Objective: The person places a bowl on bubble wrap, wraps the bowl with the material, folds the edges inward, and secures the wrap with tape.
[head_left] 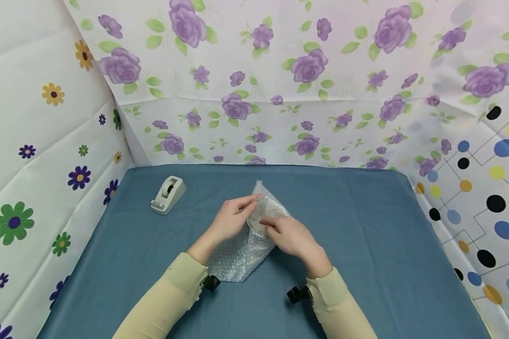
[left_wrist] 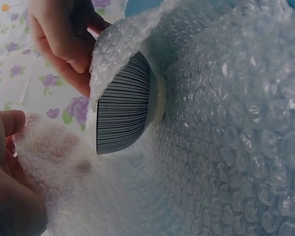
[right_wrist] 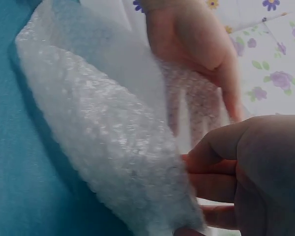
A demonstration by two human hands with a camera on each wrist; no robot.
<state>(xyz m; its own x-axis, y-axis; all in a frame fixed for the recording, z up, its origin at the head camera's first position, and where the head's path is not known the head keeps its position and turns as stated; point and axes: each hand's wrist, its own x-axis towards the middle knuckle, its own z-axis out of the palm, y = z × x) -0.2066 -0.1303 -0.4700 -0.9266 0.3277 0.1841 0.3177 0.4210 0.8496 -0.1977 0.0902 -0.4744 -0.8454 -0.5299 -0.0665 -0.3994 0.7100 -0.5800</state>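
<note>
A sheet of bubble wrap lies on the table, its far corner folded up between the two hands. Inside the fold sits a bowl with dark and white stripes, tipped on its side in the left wrist view; the wrap largely hides it from above. My left hand pinches a loose flap of the wrap, its fingers showing through the film in the right wrist view. Opposite, my right hand grips the folded part beside the bowl, fingers curled at the wrap's edge.
A white tape dispenser stands at the back left of the table, which is covered by a blue cloth. Floral curtains enclose the back, and patterned cloth hangs on both sides. A small black device is on the right wrist.
</note>
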